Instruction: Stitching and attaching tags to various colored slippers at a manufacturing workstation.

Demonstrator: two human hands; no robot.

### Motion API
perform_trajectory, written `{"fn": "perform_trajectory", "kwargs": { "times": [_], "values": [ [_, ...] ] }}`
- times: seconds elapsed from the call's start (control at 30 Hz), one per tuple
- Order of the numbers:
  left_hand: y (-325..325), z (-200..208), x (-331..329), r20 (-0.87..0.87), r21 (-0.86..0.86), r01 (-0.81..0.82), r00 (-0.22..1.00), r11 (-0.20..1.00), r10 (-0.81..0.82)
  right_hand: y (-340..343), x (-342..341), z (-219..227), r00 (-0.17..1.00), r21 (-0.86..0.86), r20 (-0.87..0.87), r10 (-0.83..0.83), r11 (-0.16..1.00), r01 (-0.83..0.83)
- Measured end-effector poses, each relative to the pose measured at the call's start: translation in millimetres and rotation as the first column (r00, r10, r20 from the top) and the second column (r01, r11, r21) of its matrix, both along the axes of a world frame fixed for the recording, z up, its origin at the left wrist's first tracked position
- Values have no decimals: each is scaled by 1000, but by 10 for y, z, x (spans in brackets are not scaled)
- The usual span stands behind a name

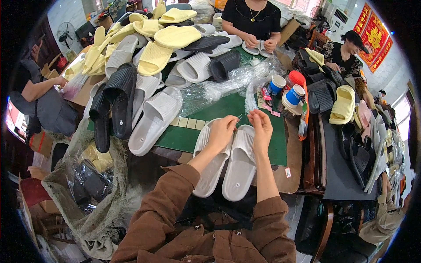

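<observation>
A pair of light grey slide slippers lies side by side before me at the table's near edge, toes toward me. Over the left slipper's ribbed strap is my left hand, closed in a pinch; a thin sliver shows at its fingertips, too small to name. My right hand is pinched above the other slipper's strap, its fingertips meeting the lower end of a narrow clear plastic strand. What its fingers hold, if anything, cannot be made out. The hands are slightly apart.
Yellow, grey and black slides pile up at the far left. Clear plastic bags lie mid-table, beside paper cups. A sack stands below left. A co-worker opposite handles grey slippers; others work at both sides.
</observation>
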State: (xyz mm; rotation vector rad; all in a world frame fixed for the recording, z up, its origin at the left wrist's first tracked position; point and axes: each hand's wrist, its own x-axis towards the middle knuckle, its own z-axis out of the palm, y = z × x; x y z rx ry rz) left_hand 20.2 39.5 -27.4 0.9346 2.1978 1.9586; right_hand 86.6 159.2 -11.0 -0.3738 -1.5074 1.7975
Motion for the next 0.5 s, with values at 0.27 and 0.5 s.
{"fn": "perform_trajectory", "kwargs": {
  "times": [0.27, 0.5],
  "values": [
    [-1, 9, 7, -10, -7, 6, 1000, 1000, -6, -21, -12, -9, 995, -60, -8, 99, 993, -99],
    [-7, 13, -3, -11, -33, 5, 1000, 999, -6, 34, -1, -6, 981, 52, 120, 153, 986, -160]
  ]
}}
